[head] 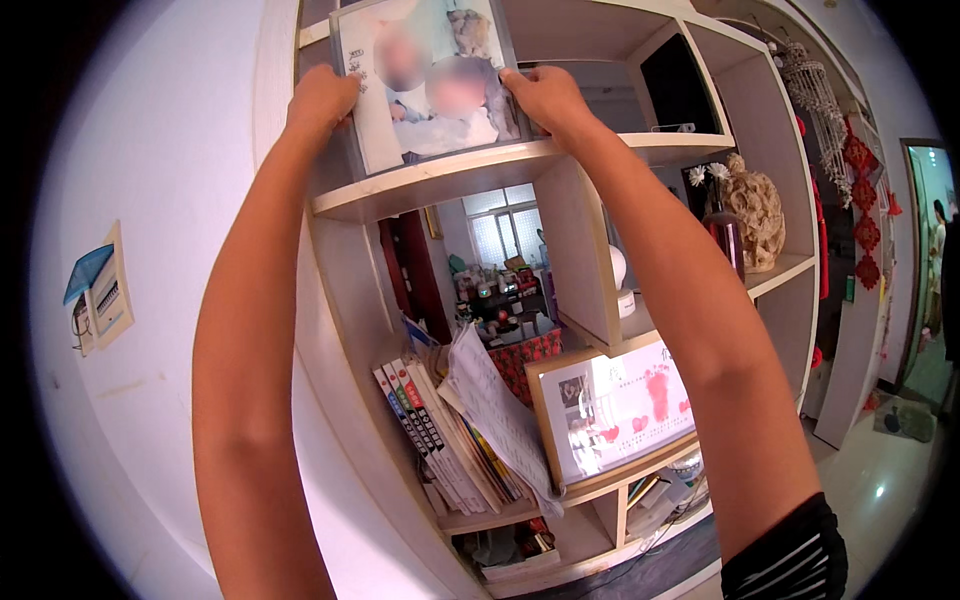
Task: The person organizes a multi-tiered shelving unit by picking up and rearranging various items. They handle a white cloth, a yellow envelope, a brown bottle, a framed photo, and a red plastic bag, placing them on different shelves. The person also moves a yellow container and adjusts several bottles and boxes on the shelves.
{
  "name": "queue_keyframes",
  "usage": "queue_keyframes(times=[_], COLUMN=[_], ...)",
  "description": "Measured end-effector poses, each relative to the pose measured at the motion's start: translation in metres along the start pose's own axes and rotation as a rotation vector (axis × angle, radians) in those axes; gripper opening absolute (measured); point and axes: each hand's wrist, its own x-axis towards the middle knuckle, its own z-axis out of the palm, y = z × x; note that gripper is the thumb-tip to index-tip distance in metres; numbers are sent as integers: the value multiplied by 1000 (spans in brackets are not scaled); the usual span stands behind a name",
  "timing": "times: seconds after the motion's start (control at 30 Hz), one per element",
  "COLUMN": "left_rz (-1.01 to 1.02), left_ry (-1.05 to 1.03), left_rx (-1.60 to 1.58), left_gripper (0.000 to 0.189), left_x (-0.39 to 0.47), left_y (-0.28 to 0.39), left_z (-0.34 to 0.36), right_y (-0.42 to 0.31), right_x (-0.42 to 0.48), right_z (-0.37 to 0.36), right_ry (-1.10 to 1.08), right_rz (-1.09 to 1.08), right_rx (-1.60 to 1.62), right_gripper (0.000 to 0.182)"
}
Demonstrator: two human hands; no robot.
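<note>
Both my arms reach up to a framed photo (442, 135) at the top of the view. Its lower edge is at the front of an upper shelf board (450, 166), and it leans slightly to one side. My left hand (324, 99) grips the photo's left edge, thumb on the front. On the right edge is my right hand (551, 97), with its thumb against the front and the fingers mostly hidden behind. The photo's top is cut off by the picture's rim.
Below stand books (435, 435), loose papers (499, 397) and a wood-framed footprint print (619, 412). To the right are a dark bottle vase (724, 232), a carved ornament (754, 214) and a dark panel (679, 90). An open breaker box (105, 296) is on the left wall. A person (938, 247) is in the far doorway.
</note>
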Motion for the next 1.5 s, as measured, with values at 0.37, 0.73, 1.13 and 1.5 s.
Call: queue_keyframes(times=[0.37,0.73,1.13,1.5], left_rz=[34,24,468,1093], left_ry=[-98,-202,289,628], left_rx=[-669,-1054,-674,-251], left_gripper=[37,28,37,36], left_x=[-27,-80,-139,-222], left_y=[15,39,118,135], left_z=[-25,-48,-34,42], right_y=[-9,-123,-30,15], right_x=[31,11,10,-26], right_z=[-28,-111,-125,-140], right_ry=[189,330,-58,-339], right_rz=[-371,-635,-403,-485], right_rx=[-40,-441,275,593], right_gripper=[39,37,45,46])
